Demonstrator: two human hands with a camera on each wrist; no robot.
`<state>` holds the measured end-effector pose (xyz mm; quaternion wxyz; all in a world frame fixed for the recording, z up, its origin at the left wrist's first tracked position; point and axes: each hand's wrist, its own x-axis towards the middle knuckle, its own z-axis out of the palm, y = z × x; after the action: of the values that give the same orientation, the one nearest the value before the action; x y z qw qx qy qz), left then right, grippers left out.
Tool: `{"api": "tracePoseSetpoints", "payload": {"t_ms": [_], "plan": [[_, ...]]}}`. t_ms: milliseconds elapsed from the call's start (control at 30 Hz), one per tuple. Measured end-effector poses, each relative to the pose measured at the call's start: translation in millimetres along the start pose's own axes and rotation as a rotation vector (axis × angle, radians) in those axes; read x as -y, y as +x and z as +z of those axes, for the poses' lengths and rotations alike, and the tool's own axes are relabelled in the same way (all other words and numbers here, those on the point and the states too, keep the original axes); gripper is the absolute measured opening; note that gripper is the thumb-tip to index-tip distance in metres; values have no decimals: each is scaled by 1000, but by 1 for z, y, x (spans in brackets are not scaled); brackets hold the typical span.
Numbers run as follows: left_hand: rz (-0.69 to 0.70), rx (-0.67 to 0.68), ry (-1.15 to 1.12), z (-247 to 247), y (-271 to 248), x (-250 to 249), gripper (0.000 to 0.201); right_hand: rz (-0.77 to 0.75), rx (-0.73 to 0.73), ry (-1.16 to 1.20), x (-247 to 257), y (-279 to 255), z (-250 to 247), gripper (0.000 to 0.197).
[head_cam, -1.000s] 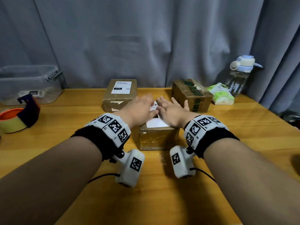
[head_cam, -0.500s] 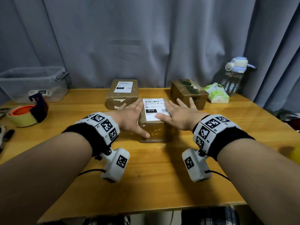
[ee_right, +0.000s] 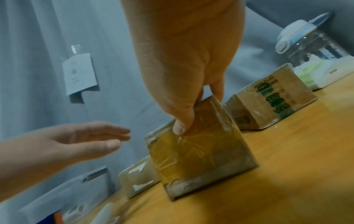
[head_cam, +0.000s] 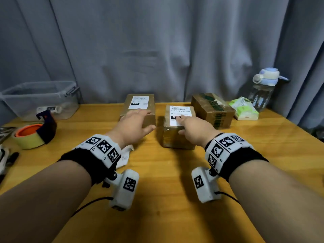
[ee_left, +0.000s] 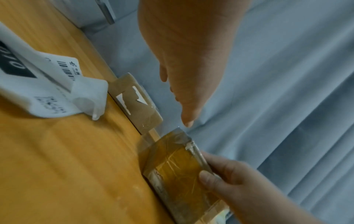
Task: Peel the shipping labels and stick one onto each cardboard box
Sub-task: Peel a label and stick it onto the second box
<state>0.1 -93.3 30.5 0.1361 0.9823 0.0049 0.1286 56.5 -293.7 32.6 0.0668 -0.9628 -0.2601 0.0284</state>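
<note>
- The right hand (head_cam: 193, 128) has its fingers (head_cam: 180, 117) lying over the label (head_cam: 178, 113) on top of the middle box (head_cam: 177, 135), with the thumb (ee_right: 181, 125) pressed on the near face, so it's pinching the box's top edge.
- The left hand (head_cam: 135, 124) is holding nothing; fingers (ee_right: 107, 136) are straight and loosely together, hovering just left of the middle box and in front of the left box (head_cam: 140, 109).
- The left box already has its own label (head_cam: 138, 102) on top. The right box (head_cam: 213, 109), the one with green print, shows no label yet, so that's probably the one left to do.
- A loose label sheet (ee_left: 47, 87) lies on the tabletop (head_cam: 157, 199) under the left wrist, curling up at one end.
- For the step in hand: best to rub the middle label down flat from centre to edges, corners too, while keeping the box steady so it doesn't slide on the tabletop.
- The box is wrapped in shiny tape, so a firm press probably helps the label stick.
- Off to the sides: a tape roll (head_cam: 33, 134) and a clear bin (head_cam: 42, 99) on the left, a bottle (head_cam: 264, 88) and a tissue pack (head_cam: 245, 109) on the right.
</note>
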Motion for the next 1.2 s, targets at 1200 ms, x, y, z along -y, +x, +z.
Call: {"api": "tracePoseSetpoints", "payload": {"t_ms": [1200], "plan": [[-8, -110, -52, -36, 52, 38, 36, 12, -269, 231, 17, 68, -7, 54]]}}
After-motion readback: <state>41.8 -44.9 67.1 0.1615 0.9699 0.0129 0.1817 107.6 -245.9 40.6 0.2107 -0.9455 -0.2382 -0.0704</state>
